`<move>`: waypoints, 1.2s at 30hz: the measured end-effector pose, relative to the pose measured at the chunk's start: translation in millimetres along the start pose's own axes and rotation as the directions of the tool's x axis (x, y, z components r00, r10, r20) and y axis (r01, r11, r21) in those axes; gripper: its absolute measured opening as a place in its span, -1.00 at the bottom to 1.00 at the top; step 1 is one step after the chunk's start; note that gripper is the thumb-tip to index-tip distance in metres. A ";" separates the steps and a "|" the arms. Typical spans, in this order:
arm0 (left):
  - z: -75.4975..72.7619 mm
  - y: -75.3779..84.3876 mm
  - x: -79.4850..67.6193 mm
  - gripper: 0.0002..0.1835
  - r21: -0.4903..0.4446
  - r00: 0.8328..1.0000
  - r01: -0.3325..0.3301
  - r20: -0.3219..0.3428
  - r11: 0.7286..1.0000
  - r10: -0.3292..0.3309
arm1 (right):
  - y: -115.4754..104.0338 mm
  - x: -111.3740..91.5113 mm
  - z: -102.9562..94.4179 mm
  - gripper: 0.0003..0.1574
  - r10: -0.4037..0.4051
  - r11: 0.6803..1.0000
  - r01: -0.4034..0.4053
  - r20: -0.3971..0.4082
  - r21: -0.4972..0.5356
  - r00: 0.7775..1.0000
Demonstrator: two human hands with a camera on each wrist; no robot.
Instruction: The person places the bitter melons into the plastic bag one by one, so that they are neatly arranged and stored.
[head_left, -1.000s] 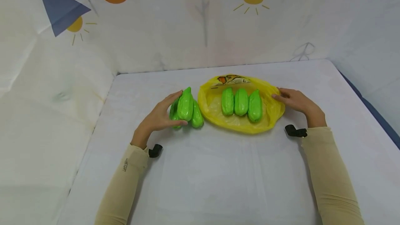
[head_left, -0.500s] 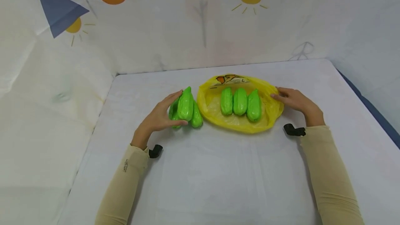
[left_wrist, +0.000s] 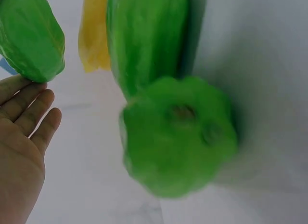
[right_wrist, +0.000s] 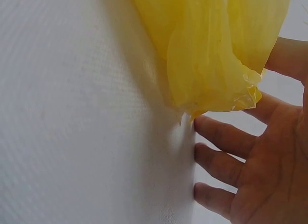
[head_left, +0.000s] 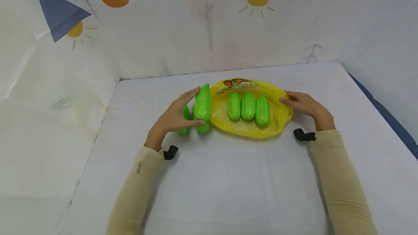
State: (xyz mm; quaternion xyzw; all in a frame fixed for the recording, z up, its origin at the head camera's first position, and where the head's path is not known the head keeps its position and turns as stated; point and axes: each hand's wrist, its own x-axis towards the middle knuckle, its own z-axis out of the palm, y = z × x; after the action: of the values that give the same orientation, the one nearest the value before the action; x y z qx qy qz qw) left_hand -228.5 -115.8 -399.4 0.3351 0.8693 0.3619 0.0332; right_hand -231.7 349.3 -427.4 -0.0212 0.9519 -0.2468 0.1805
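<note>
My left hand [head_left: 173,119] grips a shiny, ridged green toy vegetable [head_left: 203,102], zucchini-like, between thumb and fingers. It is tilted with its narrow tip up, and overlaps the left rim of a yellow plastic bag [head_left: 233,128]. Below lie two more of the same kind, a left one [head_left: 183,130] partly behind my hand and a right one [head_left: 203,129] mostly behind the held piece. Three others [head_left: 248,106] sit side by side on the spread bag. On the bag's right edge, my right hand [head_left: 307,104] pinches the plastic between thumb and index finger, its other fingertips touching the tabletop.
A white-covered table [head_left: 228,184] carries everything. Behind it hangs a pale cloth wall [head_left: 156,39] printed with blue lampshades and orange shapes. Each wrist bears a black camera mount, such as the left mount [head_left: 171,152].
My left hand has raised the vegetable and carried it right, up to the bag's rim, uncovering the pieces under it. My right hand stays at the bag's edge.
</note>
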 end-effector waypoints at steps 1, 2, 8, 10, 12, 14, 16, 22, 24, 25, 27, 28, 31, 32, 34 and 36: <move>1.3 1.9 2.8 0.16 -0.004 1.000 -0.007 0.002 1.000 0.007 | -0.4 -0.2 -0.1 0.12 -0.002 1.000 0.002 -0.002 -0.005 1.000; 2.6 3.4 5.4 0.16 -0.006 1.000 -0.014 0.005 1.000 0.014 | -0.2 0.0 -0.1 0.12 -0.005 1.000 0.005 -0.004 -0.008 1.000; 10.3 6.4 12.6 0.17 0.005 0.999 -0.028 0.024 1.000 0.028 | 0.3 -0.1 0.2 0.09 -0.029 0.999 0.029 -0.011 -0.023 1.000; 11.9 6.9 12.8 0.17 0.004 0.999 -0.026 0.036 1.000 0.026 | 0.1 -0.7 0.4 0.10 -0.031 0.999 0.031 -0.009 -0.025 0.999; 12.8 7.3 13.7 0.18 0.011 0.999 -0.022 0.048 1.000 0.022 | 0.0 -1.1 0.5 0.10 -0.031 0.999 0.031 -0.008 -0.026 0.999; 13.0 6.8 15.7 0.18 0.023 0.998 -0.022 0.054 0.999 0.020 | 0.3 -1.4 0.4 0.10 -0.034 0.999 0.033 -0.009 -0.028 0.999; 12.1 6.4 18.7 0.18 0.041 0.998 -0.023 0.054 0.999 0.020 | 0.8 -1.3 0.4 0.09 -0.034 0.999 0.034 -0.009 -0.028 0.999; 10.0 6.6 30.9 0.16 0.053 0.998 -0.028 0.053 0.998 0.025 | 1.6 -1.2 0.1 0.10 -0.026 0.999 0.026 -0.006 -0.028 1.000; 10.7 7.9 34.9 0.16 0.051 0.998 -0.030 0.062 0.998 0.027 | 1.7 -1.0 0.0 0.11 -0.023 0.999 0.023 -0.004 -0.028 1.000; 11.4 8.8 36.7 0.16 0.052 0.997 -0.028 0.069 0.998 0.025 | 1.7 -0.9 0.0 0.11 -0.022 0.999 0.022 -0.003 -0.026 1.000; 13.1 11.0 40.2 0.15 0.054 0.996 -0.028 0.084 0.998 0.023 | 1.9 -0.8 0.1 0.11 -0.021 1.000 0.021 -0.004 -0.023 1.000; 14.2 12.3 42.1 0.15 0.055 0.995 -0.027 0.094 0.998 0.022 | 2.0 -0.9 0.1 0.11 -0.022 0.999 0.022 -0.004 -0.023 1.000; 17.5 15.5 46.9 0.14 0.058 0.993 -0.023 0.116 0.998 0.016 | 2.1 -0.7 0.3 0.10 -0.029 0.999 0.029 -0.008 -0.021 1.000; 18.6 16.7 48.6 0.14 0.061 0.992 -0.021 0.124 0.998 0.013 | 2.2 -0.6 0.2 0.09 -0.031 0.999 0.031 -0.009 -0.021 0.999; 20.5 18.0 51.7 0.14 0.064 0.990 -0.015 0.140 0.998 0.006 | 2.0 -0.2 -0.3 0.09 -0.029 0.999 0.029 -0.006 -0.019 1.000; 21.6 19.0 54.3 0.15 0.067 0.988 -0.007 0.156 0.998 -0.004 | 1.5 0.4 -1.1 0.10 -0.024 1.000 0.024 -0.004 -0.019 1.000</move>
State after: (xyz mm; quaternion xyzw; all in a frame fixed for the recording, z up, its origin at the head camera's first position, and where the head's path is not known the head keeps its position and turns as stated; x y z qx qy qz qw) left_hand -253.4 -60.0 -392.8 0.3639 0.8755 0.3049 0.0898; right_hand -232.4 351.1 -427.4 -0.0338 0.9543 -0.2397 0.1753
